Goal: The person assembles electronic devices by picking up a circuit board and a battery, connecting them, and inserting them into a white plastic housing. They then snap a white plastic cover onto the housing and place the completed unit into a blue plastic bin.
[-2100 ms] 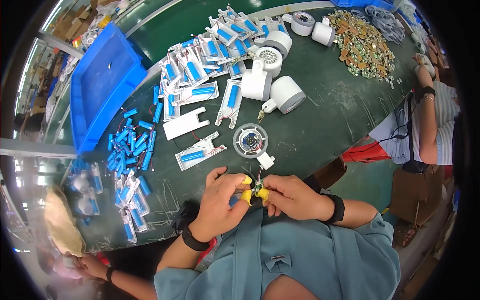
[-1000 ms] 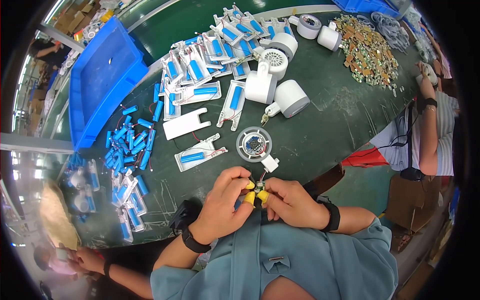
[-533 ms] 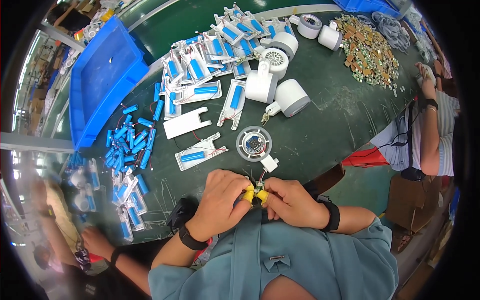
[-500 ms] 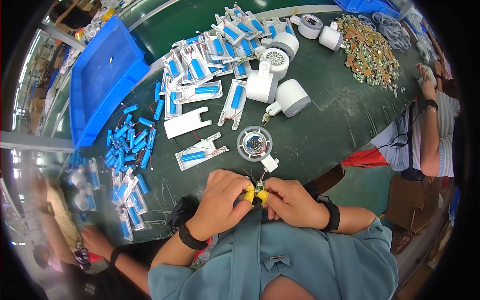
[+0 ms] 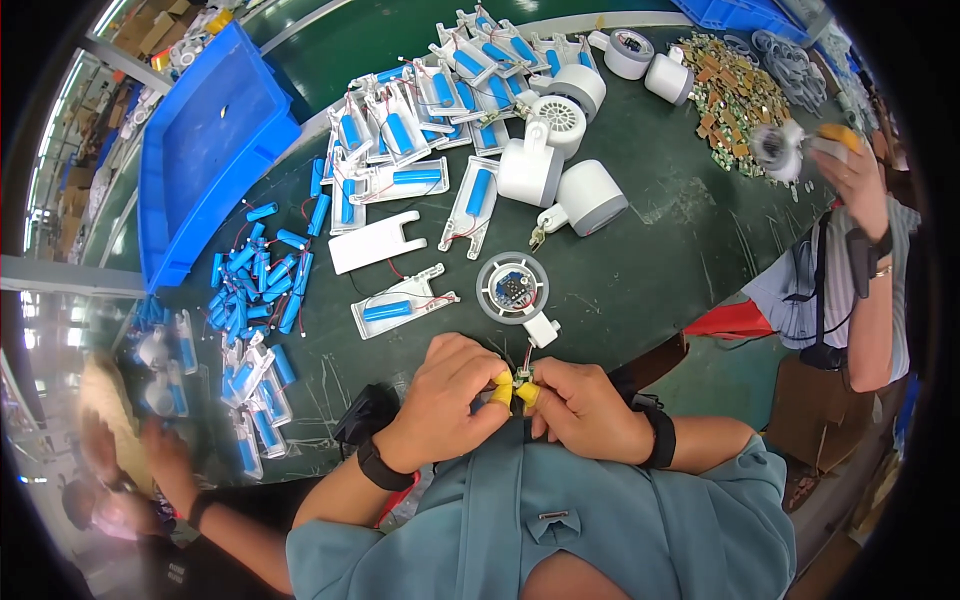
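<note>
Close to my body, both hands meet at a small green circuit board [image 5: 523,375] with thin wires. My right hand [image 5: 595,412] is closed, its yellow-covered fingertip and thumb pinching the board. My left hand [image 5: 445,400] is pinched shut against the board's left side, yellow covers on thumb and finger; what lies between those fingertips is too small to make out. Wires run from the board up to the white stub [image 5: 541,331] of a round grey-and-white fan housing [image 5: 512,288], which lies just beyond my hands with its inner board and wiring facing up.
A white half-shell with a blue battery [image 5: 388,311] and a white cover [image 5: 375,243] lie left of the housing. Beyond are piled battery shells [image 5: 397,133], white fan heads [image 5: 590,198], loose batteries [image 5: 262,268], a blue tray [image 5: 205,150] and small boards [image 5: 735,100]. Co-workers sit either side.
My hands stay together at the circuit board, with only slight finger movement. The co-worker at right has lifted a hand with a white fan part toward the board pile; the left co-worker's hands have shifted.
</note>
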Demonstrator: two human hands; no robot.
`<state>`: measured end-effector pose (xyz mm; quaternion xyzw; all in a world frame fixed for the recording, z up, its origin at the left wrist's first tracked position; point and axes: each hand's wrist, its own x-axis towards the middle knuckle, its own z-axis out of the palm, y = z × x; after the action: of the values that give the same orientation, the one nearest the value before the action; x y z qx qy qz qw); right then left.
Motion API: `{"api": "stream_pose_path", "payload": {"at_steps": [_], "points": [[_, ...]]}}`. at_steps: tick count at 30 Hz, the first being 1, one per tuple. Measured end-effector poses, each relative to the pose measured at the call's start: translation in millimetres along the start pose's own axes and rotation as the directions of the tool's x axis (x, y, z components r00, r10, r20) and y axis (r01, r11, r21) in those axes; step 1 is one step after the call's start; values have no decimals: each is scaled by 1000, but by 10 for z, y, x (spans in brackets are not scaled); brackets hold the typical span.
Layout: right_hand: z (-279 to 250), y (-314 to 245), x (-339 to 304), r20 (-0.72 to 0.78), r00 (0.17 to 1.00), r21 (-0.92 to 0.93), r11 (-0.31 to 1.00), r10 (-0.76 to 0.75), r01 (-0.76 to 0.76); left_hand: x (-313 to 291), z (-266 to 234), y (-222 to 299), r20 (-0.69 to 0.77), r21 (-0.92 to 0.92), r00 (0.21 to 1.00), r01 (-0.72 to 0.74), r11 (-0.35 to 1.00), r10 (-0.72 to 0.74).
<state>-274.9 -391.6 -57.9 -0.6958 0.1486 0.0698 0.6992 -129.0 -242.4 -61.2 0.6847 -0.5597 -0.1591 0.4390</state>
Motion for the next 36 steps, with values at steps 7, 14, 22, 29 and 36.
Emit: {"api": "stream_pose_path", "payload": {"at_steps": [7,14,22,29,36], "points": [[27,1,5,-32,999,-27,999,-36,36,24,6,67,-19,22,1000,4,1000,-4],[34,10,-4,-73,995,-17,997,-72,71,39,55,147,-54,109,999,5,994,1],[26,-3,-9,-60,996,15,998,-58,59,86,22,214,-22,192,999,-32,981,37],[-76,35,-3,162,987,314,948,-1,-51,71,-135,52,156,109,987,-56,992,39],[-138,24,16,269,953,526,808,140,-267,162,-170,88,219,74,974,-71,995,53]]}}
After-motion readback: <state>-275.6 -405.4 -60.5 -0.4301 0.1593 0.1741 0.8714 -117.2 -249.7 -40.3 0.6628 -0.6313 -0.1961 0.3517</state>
